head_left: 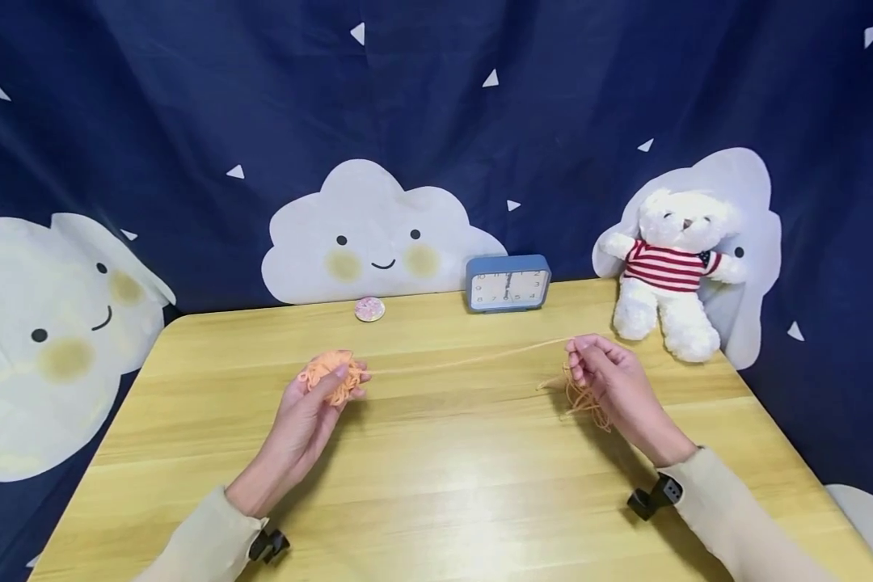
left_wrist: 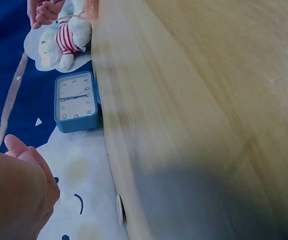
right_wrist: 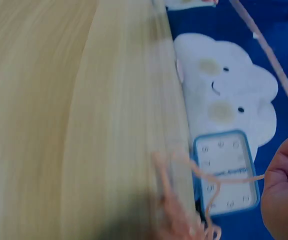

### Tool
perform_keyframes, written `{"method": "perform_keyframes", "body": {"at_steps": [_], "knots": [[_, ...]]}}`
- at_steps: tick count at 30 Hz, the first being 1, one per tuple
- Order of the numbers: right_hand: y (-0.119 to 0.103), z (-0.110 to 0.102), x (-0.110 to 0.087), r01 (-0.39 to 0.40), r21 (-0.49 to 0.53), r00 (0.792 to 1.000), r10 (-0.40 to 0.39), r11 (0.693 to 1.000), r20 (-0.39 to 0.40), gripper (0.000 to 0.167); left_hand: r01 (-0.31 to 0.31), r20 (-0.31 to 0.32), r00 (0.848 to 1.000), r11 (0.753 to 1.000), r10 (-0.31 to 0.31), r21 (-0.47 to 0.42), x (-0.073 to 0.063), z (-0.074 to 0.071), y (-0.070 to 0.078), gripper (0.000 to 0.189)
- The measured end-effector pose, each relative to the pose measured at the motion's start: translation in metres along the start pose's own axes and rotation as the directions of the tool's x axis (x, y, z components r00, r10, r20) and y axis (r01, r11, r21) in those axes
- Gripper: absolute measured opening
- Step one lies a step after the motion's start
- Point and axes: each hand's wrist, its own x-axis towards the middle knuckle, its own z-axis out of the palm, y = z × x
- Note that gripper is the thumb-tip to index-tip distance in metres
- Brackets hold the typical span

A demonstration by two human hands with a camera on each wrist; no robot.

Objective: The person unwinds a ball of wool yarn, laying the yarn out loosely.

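A ball of orange yarn (head_left: 327, 380) lies in my left hand (head_left: 313, 416), whose thumb presses across its top. From the ball a strand of yarn (head_left: 469, 361) stretches almost straight, over the table, to my right hand (head_left: 618, 384). The fingertips of that hand pinch the strand. Below the right fingers dangles a loose tangle of yarn (head_left: 588, 404), also seen blurred as hanging yarn (right_wrist: 181, 215) in the right wrist view. In the left wrist view the back of my left hand (left_wrist: 21, 187) hides the ball.
At the table's back edge stand a blue clock (head_left: 509, 284) and a small round pink disc (head_left: 369, 309). A white teddy bear (head_left: 672, 271) in a striped shirt sits at the back right. Behind the wooden table (head_left: 436, 485) hangs a dark blue curtain (head_left: 189, 89) with cloud faces.
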Motion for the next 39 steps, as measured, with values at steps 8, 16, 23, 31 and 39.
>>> {"method": "perform_keyframes", "body": {"at_steps": [8, 16, 23, 31, 39], "knots": [[-0.007, -0.028, -0.002, 0.024, 0.049, 0.995, -0.02, 0.998, -0.098, 0.023, -0.009, 0.008, 1.0, 1.0, 0.009, -0.001, -0.003, -0.001, 0.001, 0.043], [-0.012, -0.053, -0.005, 0.031, 0.126, 0.982, -0.007, 0.991, -0.19, 0.028, -0.057, 0.088, 0.995, 0.998, 0.055, 0.011, -0.002, -0.006, -0.003, 0.036], [-0.01, -0.069, -0.011, -0.01, 0.116, 0.972, 0.037, 0.993, -0.233, 0.028, -0.089, 0.052, 0.995, 0.996, 0.088, 0.007, 0.0, -0.007, -0.005, 0.034], [-0.012, -0.088, -0.017, -0.116, -0.062, 0.967, 0.098, 0.991, -0.236, 0.028, -0.076, 0.082, 0.993, 0.984, 0.09, -0.162, -0.001, -0.007, 0.0, 0.038], [-0.012, -0.101, -0.019, -0.251, -0.222, 0.943, 0.187, 0.942, -0.275, 0.024, -0.127, 0.128, 0.98, 0.977, 0.15, -0.174, -0.001, -0.01, 0.006, 0.03]]}}
